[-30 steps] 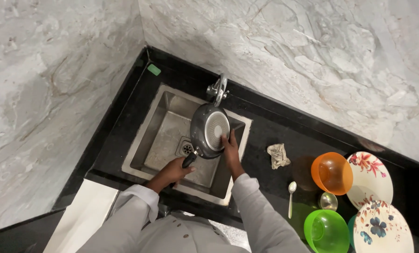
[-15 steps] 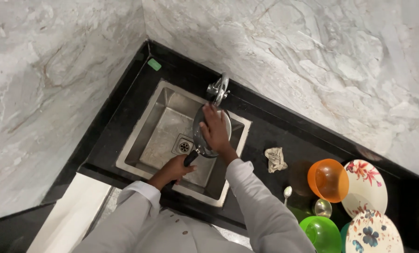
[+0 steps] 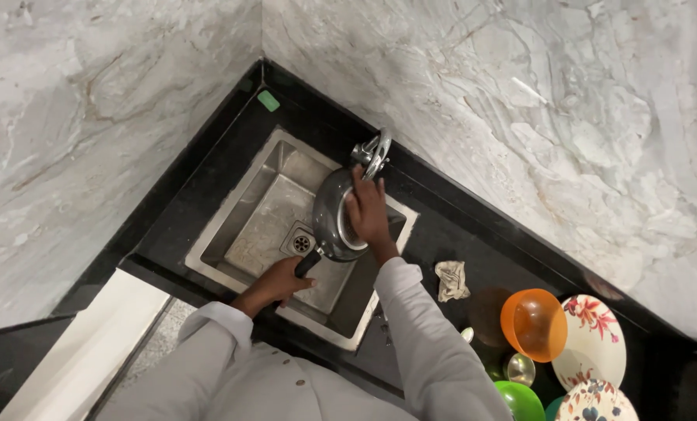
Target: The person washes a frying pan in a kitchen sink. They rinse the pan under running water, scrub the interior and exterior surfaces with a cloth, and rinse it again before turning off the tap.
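I look straight down at a steel sink [image 3: 262, 226] set in a black counter. My left hand [image 3: 280, 282] grips the black handle of a dark grey pan [image 3: 329, 214], which is tilted over the basin under the chrome tap [image 3: 373, 154]. My right hand [image 3: 368, 212] lies flat inside the pan, fingers against its pale inner face and pointing toward the tap. Whether it holds a scrubber I cannot tell. Both arms wear light grey sleeves.
A crumpled cloth [image 3: 451, 279] lies on the black counter [image 3: 473, 242] right of the sink. Further right sit an orange bowl [image 3: 534, 323], a green bowl [image 3: 520, 401], two flowered plates [image 3: 598, 339], a small steel cup [image 3: 518, 368]. A green sponge [image 3: 268, 100] lies by the marble corner.
My right hand moved from the pan's rim onto its inner face and further up toward the tap. The left hand kept hold of the handle. The view shifted slightly.
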